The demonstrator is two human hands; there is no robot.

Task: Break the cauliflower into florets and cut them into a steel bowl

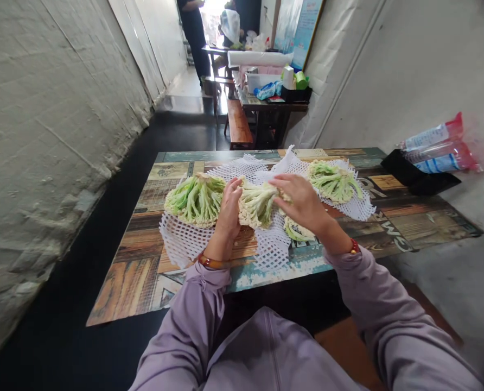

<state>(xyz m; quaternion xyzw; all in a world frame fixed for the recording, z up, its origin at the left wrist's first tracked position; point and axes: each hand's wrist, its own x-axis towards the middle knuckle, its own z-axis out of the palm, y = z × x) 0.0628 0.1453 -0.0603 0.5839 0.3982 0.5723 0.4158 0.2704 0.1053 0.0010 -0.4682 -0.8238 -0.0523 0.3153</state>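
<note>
My left hand (228,209) and my right hand (303,202) both grip one cauliflower piece (257,203) with pale green stems, held just above the wooden table (140,271). White foam netting (185,241) lies spread under it. A bigger cauliflower chunk (196,199) rests on the netting left of my left hand. Another chunk (335,181) lies on netting to the right. A small piece (297,231) sits below my right hand.
A black tray (416,176) with plastic-wrapped packs (441,146) stands at the table's right edge by the wall. Further back is a second table (266,100) with a bench (237,122) and clutter; a person stands beyond it. A wall runs along the left.
</note>
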